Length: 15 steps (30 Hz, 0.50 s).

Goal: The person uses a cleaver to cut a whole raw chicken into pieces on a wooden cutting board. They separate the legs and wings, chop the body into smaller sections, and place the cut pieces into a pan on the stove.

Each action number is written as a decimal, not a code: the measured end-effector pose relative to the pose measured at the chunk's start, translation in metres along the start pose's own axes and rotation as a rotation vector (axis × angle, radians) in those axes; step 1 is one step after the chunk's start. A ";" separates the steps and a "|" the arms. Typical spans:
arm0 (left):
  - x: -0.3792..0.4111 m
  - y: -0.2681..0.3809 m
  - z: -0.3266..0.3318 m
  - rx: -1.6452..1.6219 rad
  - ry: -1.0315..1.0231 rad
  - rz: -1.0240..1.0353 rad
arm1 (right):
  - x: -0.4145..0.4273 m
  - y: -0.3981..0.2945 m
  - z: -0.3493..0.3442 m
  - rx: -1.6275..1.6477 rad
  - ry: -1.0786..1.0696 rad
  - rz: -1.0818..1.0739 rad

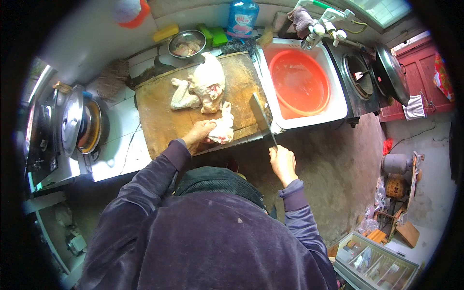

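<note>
My left hand (pixel 199 135) grips a cut piece of raw chicken (pixel 222 125) near the front edge of a worn wooden cutting board (pixel 159 123). The piece's reddish cut end faces me. In my right hand (pixel 282 163) is the handle of a cleaver (pixel 264 117), its blade pointing away from me over the board's right edge, apart from the meat. Behind the held piece lies the larger part of the chicken (pixel 208 81), with a wing (pixel 185 95) spread to its left and a cut surface showing red.
A metal bowl (pixel 187 44) with meat pieces stands behind the board, near green sponges (pixel 218 37) and a blue detergent bottle (pixel 243 20). To the right, a white sink (pixel 308 121) holds an orange basin (pixel 301 83) under a faucet (pixel 314 34). Lidded pots (pixel 74 121) stand left.
</note>
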State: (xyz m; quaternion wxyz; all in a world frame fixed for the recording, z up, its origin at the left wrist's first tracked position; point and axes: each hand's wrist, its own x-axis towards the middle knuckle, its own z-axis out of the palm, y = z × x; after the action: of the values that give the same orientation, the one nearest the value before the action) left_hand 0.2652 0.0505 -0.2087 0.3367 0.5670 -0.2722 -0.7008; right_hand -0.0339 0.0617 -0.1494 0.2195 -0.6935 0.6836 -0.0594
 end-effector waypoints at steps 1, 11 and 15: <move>-0.001 0.001 0.000 0.004 0.000 0.004 | 0.003 -0.001 -0.001 0.058 0.018 -0.002; 0.000 0.080 0.030 0.886 0.208 0.506 | -0.020 -0.007 -0.030 0.564 -0.138 0.252; -0.021 0.121 0.066 1.376 0.476 1.313 | -0.031 0.017 -0.019 0.627 -0.061 0.269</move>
State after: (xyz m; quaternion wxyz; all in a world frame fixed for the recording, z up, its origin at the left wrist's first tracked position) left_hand 0.2230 -0.0089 -0.0892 0.3016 0.5016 -0.8077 0.0703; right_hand -0.0587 0.0884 -0.1322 0.4483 -0.4973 0.7105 -0.2166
